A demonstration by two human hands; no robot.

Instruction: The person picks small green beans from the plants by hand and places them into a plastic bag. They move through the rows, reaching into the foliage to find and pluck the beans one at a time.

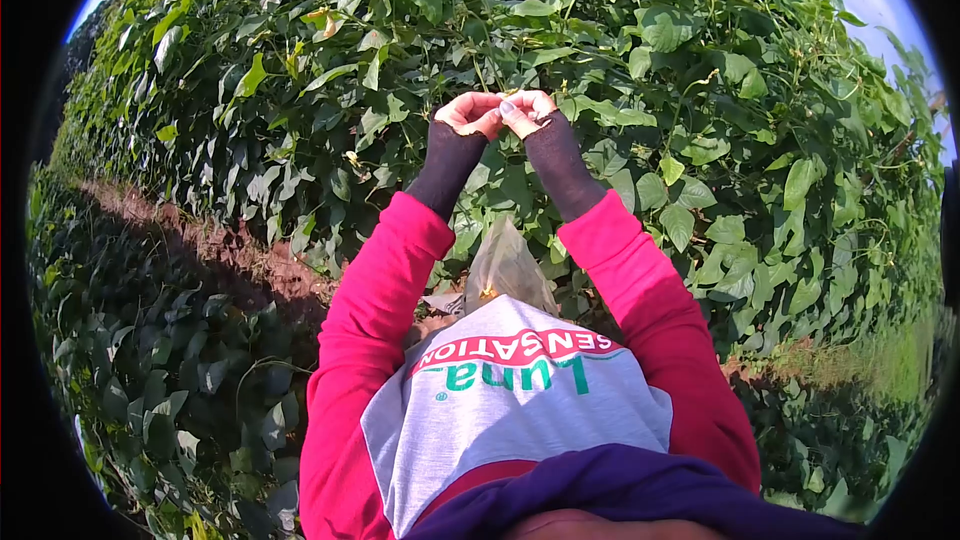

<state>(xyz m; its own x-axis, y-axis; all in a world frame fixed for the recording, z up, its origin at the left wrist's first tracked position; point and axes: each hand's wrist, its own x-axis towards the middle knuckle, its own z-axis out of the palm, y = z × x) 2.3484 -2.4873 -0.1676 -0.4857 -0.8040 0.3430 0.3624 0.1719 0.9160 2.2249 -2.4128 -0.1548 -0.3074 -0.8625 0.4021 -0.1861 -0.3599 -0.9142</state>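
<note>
Both hands meet in front of the leafy bean-like vines (590,30), held out at arm's length. My left hand (469,113) is closed in a pinch, its thumb and fingertips touching those of the other hand. My right hand (530,111) pinches at the same spot, thumb against fingers. Something small and pale yellowish shows at the fingertips, too small to name. Dark fingerless sleeves (447,168) cover both wrists and leave the fingers bare. Below the hands, by the front of my shirt, hangs a clear plastic bag (510,265) with a little yellow visible inside.
Dense green foliage rises like a wall ahead and to both sides. A strip of reddish soil (215,245) runs between the rows at left. Low leafy plants (170,390) grow at lower left, and grass (850,365) shows at right.
</note>
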